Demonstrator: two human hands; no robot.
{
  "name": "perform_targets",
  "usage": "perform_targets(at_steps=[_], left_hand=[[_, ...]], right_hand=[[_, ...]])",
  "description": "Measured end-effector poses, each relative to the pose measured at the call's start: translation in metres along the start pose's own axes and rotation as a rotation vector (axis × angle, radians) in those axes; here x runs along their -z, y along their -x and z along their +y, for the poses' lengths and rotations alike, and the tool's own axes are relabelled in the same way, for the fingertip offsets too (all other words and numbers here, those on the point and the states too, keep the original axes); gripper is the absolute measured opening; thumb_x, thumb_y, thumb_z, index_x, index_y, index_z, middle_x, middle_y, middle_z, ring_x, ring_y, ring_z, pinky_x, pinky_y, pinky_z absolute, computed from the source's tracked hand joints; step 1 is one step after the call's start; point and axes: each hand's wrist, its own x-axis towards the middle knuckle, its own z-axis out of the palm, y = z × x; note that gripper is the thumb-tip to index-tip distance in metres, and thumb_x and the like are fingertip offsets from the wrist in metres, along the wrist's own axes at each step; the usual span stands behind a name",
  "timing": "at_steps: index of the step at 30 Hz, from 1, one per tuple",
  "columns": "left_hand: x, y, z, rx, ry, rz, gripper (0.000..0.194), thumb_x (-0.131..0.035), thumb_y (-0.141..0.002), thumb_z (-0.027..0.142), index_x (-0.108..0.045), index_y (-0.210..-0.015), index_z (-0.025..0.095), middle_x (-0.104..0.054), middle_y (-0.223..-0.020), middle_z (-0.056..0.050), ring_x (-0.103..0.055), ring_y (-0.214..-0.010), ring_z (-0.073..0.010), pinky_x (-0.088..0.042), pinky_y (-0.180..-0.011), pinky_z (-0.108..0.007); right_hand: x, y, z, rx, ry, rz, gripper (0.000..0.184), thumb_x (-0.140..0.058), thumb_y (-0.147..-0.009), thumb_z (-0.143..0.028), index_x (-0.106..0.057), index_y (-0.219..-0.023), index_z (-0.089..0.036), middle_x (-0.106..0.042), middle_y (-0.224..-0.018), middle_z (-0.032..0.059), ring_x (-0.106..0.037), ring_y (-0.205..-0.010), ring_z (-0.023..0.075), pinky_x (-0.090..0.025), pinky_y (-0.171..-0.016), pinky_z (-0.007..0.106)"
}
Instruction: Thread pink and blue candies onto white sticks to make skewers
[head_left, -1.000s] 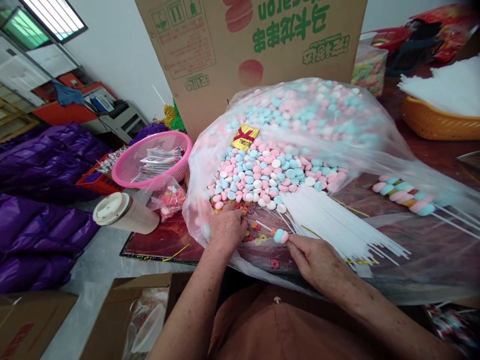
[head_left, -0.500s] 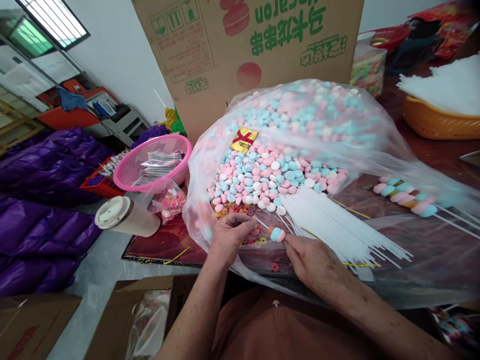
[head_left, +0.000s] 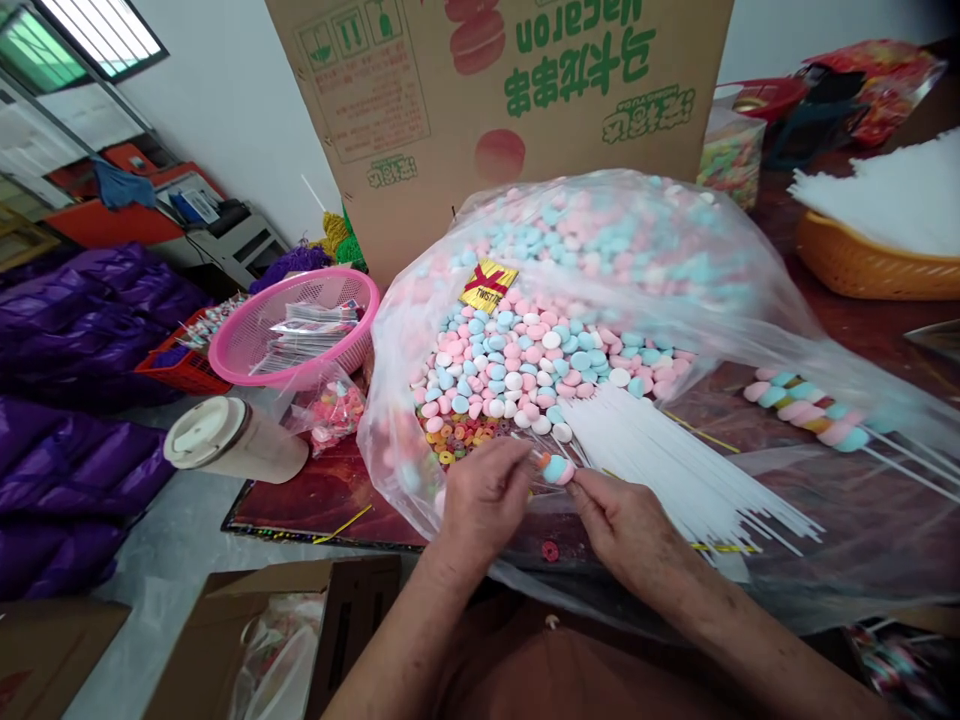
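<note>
My right hand [head_left: 626,520] pinches a candy skewer [head_left: 557,470] just below its threaded pieces, a pink and a blue candy with an orange ring above them. At the skewer's upper end my left hand [head_left: 491,495] is closed, its fingertips turned away, so whatever they hold is hidden. Beyond the hands, pink, blue and white candies [head_left: 517,365] spill inside a large clear plastic bag [head_left: 675,270]. Small coloured ring candies [head_left: 456,437] lie by my left hand. A bundle of white sticks [head_left: 675,465] fans out beside my right hand.
Finished candy skewers [head_left: 806,408] lie to the right. On the left stand a pink basket [head_left: 367,320] of packets and a lidded cup [head_left: 236,440]. A large cardboard box [head_left: 427,200] rises behind, and an orange basket [head_left: 870,262] holds more white sticks.
My left hand has moved slightly right and toward the skewer's end, its fingers curling over so the tip is covered. The right hand keeps its hold, and the view has shifted a little.
</note>
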Motion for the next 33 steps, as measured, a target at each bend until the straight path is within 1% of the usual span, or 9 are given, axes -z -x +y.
perform_targets(at_steps=[3,7,11,17,22,26,29,31,33], left_hand=[[0.004,-0.007,0.003,-0.227,-0.1,-0.201,0.029,-0.046,-0.082,0.02,-0.061,-0.107,0.022,-0.065,-0.103,-0.006,-0.06,-0.093,-0.0171,-0.046,-0.084,-0.028],[0.005,-0.036,-0.012,-0.191,-0.432,-0.119,0.032,-0.044,-0.082,0.019,-0.055,-0.113,0.018,-0.062,-0.105,-0.009,-0.056,-0.097,-0.0205,-0.043,-0.086,-0.033],[-0.008,-0.058,-0.029,-0.134,-0.837,-0.2,0.024,-0.043,-0.081,0.02,-0.062,-0.095,0.018,-0.059,-0.095,-0.009,-0.055,-0.085,-0.0223,-0.043,-0.074,-0.034],[-0.015,-0.06,-0.032,-0.138,-0.869,-0.218,0.023,-0.042,-0.082,0.026,-0.061,-0.093,0.022,-0.055,-0.092,-0.005,-0.054,-0.08,-0.0188,-0.041,-0.067,-0.029],[-0.011,-0.065,-0.027,-0.085,-0.896,-0.228,0.021,-0.046,-0.079,0.026,-0.063,-0.09,0.021,-0.054,-0.09,-0.005,-0.055,-0.078,-0.0196,-0.043,-0.065,-0.03],[-0.004,-0.058,-0.022,-0.037,-0.565,-0.166,0.014,-0.052,-0.074,0.025,-0.063,-0.078,0.018,-0.056,-0.086,-0.005,-0.056,-0.084,-0.019,-0.044,-0.074,-0.031],[-0.005,-0.049,-0.014,0.265,0.089,-0.054,0.016,-0.058,-0.07,0.03,-0.061,-0.077,0.016,-0.059,-0.073,-0.003,-0.058,-0.069,-0.0164,-0.047,-0.063,-0.029],[-0.01,-0.042,-0.005,0.465,0.551,-0.016,0.022,-0.062,-0.067,0.032,-0.059,-0.081,0.015,-0.06,-0.065,-0.001,-0.058,-0.058,-0.0145,-0.047,-0.055,-0.027],[-0.013,-0.037,0.003,0.534,0.834,-0.011,0.025,-0.066,-0.064,0.031,-0.06,-0.082,0.015,-0.061,-0.062,-0.001,-0.059,-0.054,-0.0133,-0.047,-0.052,-0.025]], right_hand=[[0.008,-0.011,0.004,-0.022,-0.153,0.059,0.031,-0.033,-0.086,-0.033,-0.058,-0.077,-0.016,-0.058,-0.064,0.0019,-0.049,-0.058,0.0134,-0.037,-0.055,0.022],[0.019,-0.05,0.005,-0.152,-0.072,0.106,0.027,-0.045,-0.081,-0.039,-0.059,-0.073,-0.017,-0.054,-0.058,-0.0017,-0.048,-0.056,0.0124,-0.034,-0.051,0.02],[0.009,-0.098,0.003,-0.167,0.214,0.007,0.024,-0.048,-0.079,-0.035,-0.064,-0.08,-0.016,-0.063,-0.07,0.0041,-0.054,-0.067,0.0156,-0.032,-0.054,0.022],[-0.004,-0.118,0.007,-0.182,0.241,-0.066,0.021,-0.051,-0.075,-0.03,-0.067,-0.079,-0.016,-0.065,-0.073,0.0076,-0.056,-0.068,0.0172,-0.03,-0.055,0.024],[0.005,-0.119,0.01,-0.222,0.113,-0.025,0.017,-0.054,-0.071,-0.029,-0.065,-0.073,-0.016,-0.061,-0.066,0.004,-0.053,-0.064,0.0143,-0.03,-0.052,0.022],[0.027,-0.098,0.013,-0.24,-0.083,-0.02,0.025,-0.047,-0.076,-0.036,-0.059,-0.07,-0.015,-0.053,-0.055,-0.0021,-0.04,-0.044,0.0079,-0.027,-0.043,0.021],[0.038,-0.074,0.006,-0.282,-0.434,-0.091,0.031,-0.048,-0.074,-0.046,-0.056,-0.074,-0.016,-0.049,-0.053,-0.005,-0.029,-0.036,0.0048,-0.022,-0.036,0.02],[0.037,-0.061,-0.002,-0.267,-0.732,-0.131,0.031,-0.056,-0.069,-0.046,-0.056,-0.075,-0.016,-0.052,-0.059,-0.0038,-0.038,-0.042,0.0055,-0.027,-0.039,0.019],[0.031,-0.054,-0.009,-0.217,-0.913,-0.106,0.03,-0.062,-0.066,-0.044,-0.057,-0.077,-0.017,-0.056,-0.067,-0.0019,-0.048,-0.053,0.0079,-0.035,-0.046,0.02]])
